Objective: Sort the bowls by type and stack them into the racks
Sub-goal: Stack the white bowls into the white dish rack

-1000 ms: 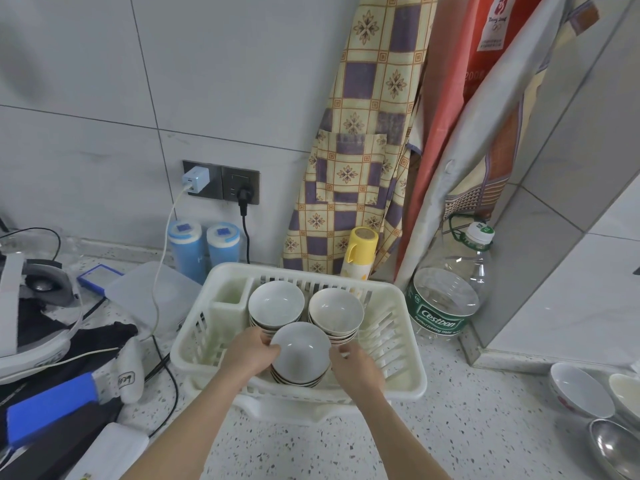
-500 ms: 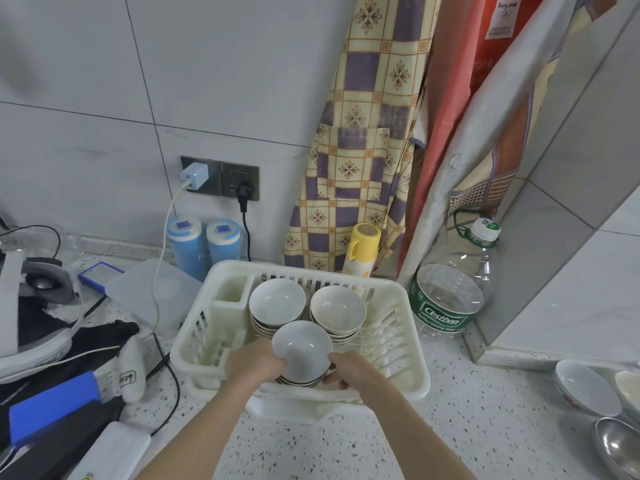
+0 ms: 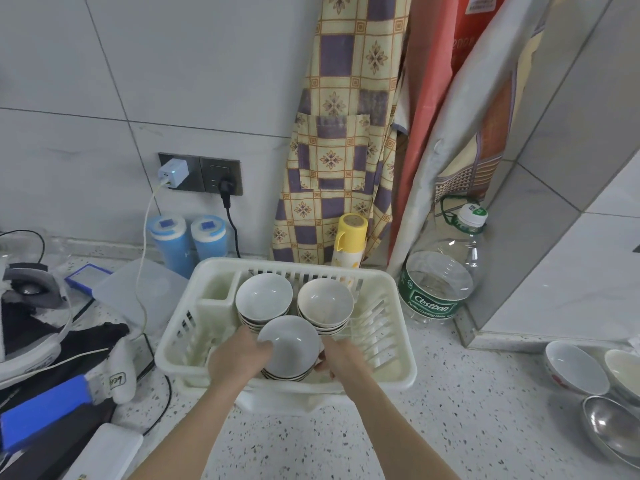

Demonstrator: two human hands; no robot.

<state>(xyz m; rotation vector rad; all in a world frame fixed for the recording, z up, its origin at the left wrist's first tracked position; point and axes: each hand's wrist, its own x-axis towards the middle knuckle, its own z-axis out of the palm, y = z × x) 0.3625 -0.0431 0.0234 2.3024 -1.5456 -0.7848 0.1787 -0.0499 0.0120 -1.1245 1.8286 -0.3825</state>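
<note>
Both hands have closed in lower around the front bowl stack point(image 3: 289, 348) in the white rack point(image 3: 398, 368). Left hand point(image 3: 239, 358) and right hand point(image 3: 343, 362) clasp opposite sides, stack upright between them, equally near.

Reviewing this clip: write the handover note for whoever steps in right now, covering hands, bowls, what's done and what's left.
Left hand and right hand both grip the front bowl stack inside the white rack.
Done: two more stacks sit at the back, grey stack on the left, cream stack on the right.
Left: loose bowls on the counter at far right, a white bowl, a cream bowl and a steel bowl, still unsorted.
</note>
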